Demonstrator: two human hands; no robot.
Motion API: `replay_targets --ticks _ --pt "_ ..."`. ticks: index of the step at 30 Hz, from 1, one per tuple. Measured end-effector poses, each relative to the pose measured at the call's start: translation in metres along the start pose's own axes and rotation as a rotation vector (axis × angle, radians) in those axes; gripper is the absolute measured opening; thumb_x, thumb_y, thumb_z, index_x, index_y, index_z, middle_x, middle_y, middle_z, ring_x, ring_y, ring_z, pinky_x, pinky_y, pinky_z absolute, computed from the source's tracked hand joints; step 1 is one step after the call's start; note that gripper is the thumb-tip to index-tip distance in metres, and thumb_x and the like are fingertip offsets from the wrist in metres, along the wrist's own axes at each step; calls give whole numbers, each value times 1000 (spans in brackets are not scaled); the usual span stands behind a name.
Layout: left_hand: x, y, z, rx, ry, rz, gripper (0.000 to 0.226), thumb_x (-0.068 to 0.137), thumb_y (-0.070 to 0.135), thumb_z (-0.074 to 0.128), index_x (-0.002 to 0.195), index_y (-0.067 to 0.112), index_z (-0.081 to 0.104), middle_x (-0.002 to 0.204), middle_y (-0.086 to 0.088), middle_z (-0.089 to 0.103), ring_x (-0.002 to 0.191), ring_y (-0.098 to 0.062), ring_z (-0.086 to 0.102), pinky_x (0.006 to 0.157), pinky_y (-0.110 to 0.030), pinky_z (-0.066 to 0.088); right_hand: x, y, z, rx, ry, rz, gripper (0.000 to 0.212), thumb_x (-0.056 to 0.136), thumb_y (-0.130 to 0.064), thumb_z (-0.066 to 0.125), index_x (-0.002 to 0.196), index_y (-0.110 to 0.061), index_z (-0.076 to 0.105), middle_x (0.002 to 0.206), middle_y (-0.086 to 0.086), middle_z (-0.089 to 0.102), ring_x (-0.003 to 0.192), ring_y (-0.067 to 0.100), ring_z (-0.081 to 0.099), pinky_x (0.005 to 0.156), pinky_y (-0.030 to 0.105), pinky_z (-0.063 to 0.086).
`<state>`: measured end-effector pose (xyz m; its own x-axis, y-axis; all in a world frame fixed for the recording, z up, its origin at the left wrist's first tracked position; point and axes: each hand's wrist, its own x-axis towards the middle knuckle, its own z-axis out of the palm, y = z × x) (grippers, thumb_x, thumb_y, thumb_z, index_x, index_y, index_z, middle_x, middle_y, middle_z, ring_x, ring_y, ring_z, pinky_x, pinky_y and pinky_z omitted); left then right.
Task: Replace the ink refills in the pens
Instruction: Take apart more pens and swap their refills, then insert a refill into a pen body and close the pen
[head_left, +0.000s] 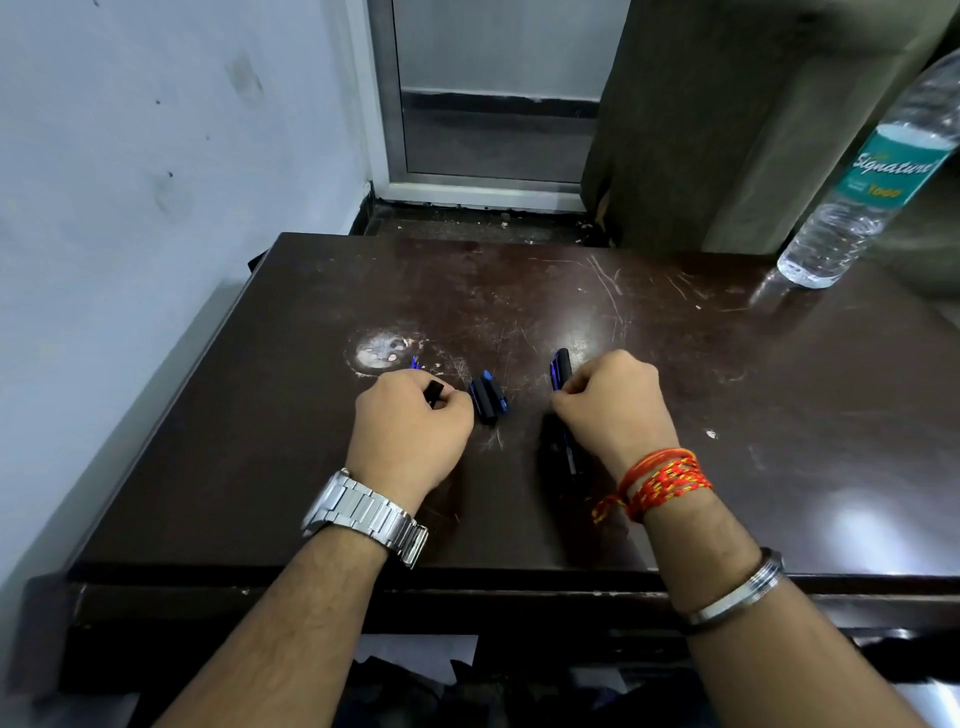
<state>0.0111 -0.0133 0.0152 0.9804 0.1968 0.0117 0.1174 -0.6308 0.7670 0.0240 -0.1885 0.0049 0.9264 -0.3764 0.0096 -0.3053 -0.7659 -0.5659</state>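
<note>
On the scratched dark table (597, 291), the left hand (410, 421), with a steel wristwatch (363, 512) behind it, is curled round a short black pen part (434, 393). A sliver of blue shows at eleven o'clock off its knuckles; I cannot tell if it is the same piece. Just at its three o'clock lies a small cluster of loose pen pieces (488, 397), black and blue, on the table between the hands. The right hand (613, 402) is clamped on a blue-and-black pen (561, 368), which juts out at eleven o'clock from the fist, with more dark barrel running under the wrist toward six. The hands are apart, so this looks like the dismantling or reassembly stage. Next, probably, the two held parts must be brought together and lined up end to end. A water bottle (872, 171) stands far off at two o'clock, well clear; only the loose pieces could roll or get nudged.
</note>
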Motion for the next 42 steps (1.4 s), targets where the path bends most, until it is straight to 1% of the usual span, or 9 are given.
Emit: replay_targets --ticks 3,9,13,18,20,24,28,35,42 --pt "0 0 0 -8 -1 -8 16 78 23 63 65 20 71 48 7 59 48 -3 55 39 -4 35 -2 -2 4 -45 -33 6 18 75 -21 65 87 -10 73 95 19 67 86 35 66 78 35 56" --pt "0 0 1 -26 -37 -5 15 78 25 63 65 20 70 53 6 64 50 -5 59 37 -7 37 -4 -6 2 -51 -28 -2 17 75 -23 68 84 -10 72 91 16 68 82 32 67 75 36 57" --pt "0 0 0 -18 -35 5 20 81 25 59 67 17 71 54 2 65 52 -11 61 35 -11 38 -6 -10 2 -173 -67 44 28 78 -31 68 97 -9 68 95 14 64 78 34 63 71 35 55" --pt "-1 -1 4 -62 -113 25 20 88 29 57 77 23 71 55 5 64 47 -8 58 37 -11 39 -10 -16 4 -251 -55 14 25 80 -30 63 67 -13 51 69 4 54 59 28 53 58 31 45" --pt "-2 -2 6 -74 -167 44 19 90 35 57 82 26 72 58 5 66 51 -8 65 51 -21 52 -11 -16 7 -236 -23 -13 30 79 -32 62 61 -14 46 63 2 47 58 29 51 58 29 43" --pt "-5 -4 10 -188 -249 39 14 86 35 68 82 25 76 68 1 74 59 -14 72 68 -34 60 -10 -19 7 237 166 -110 31 80 -31 62 55 -13 61 48 -4 55 50 10 55 49 23 40" --pt "-6 -6 10 -171 -270 95 20 73 38 82 89 26 79 73 9 75 69 -6 70 65 -21 52 -11 -26 5 731 288 -168 23 88 -27 67 69 -16 71 57 -6 61 52 -1 53 52 13 45" --pt "-6 -4 9 -224 -268 109 23 70 35 85 90 25 80 74 10 76 70 -5 71 66 -21 54 -12 -28 11 889 270 -207 19 91 -22 67 72 -16 70 58 -8 53 51 -2 46 51 12 41" --pt "-7 -4 9 -208 -284 104 26 71 37 84 93 24 79 76 9 76 72 -8 71 72 -30 59 -14 -32 16 906 244 -208 17 91 -24 67 76 -16 70 65 -1 59 54 -2 48 53 12 43"
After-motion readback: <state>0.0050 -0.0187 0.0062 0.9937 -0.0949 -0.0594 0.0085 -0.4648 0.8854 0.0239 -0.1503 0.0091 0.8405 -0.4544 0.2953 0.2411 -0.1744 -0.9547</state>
